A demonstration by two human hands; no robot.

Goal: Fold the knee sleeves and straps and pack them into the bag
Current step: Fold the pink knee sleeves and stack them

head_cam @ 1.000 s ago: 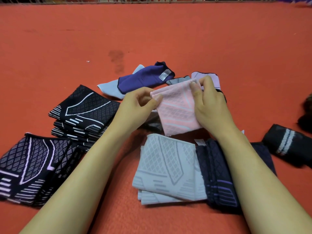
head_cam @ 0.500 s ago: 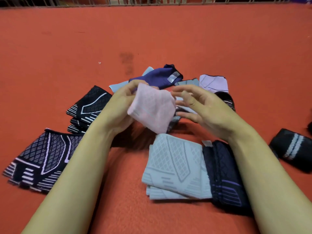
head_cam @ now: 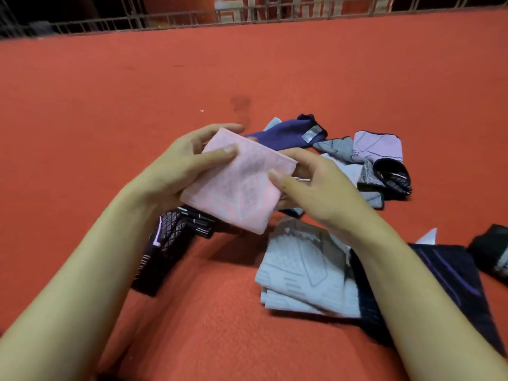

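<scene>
From the head view, my left hand (head_cam: 176,171) grips the folded pink knee sleeve (head_cam: 239,182) along its left edge, thumb flat on top and fingers curled behind. My right hand (head_cam: 310,188) pinches the sleeve's right edge, thumb on the upper face and fingers tucked under. The sleeve is held in the air, tilted, above the red mat (head_cam: 137,92), over the gap between the dark patterned sleeves (head_cam: 170,243) on the left and the grey folded sleeves (head_cam: 299,268) on the right.

Beyond my hands lies a loose heap of unfolded pieces: a purple sleeve (head_cam: 286,136), a lilac one (head_cam: 378,145) and a black one (head_cam: 393,176) curled open. A navy sleeve (head_cam: 450,268) lies just beside the grey stack, and a black strap (head_cam: 492,251) sits at the far right edge. I see no bag in this view.

As I judge it, the fold on the pink sleeve looks done, and the step is to set it on a stack. To do that well I would keep both edges pinched so the layers do not spring apart, bring it down flat, square its edges with the pile beneath, and press before letting go. The knit looks springy, so a loose release may let it unfold.
</scene>
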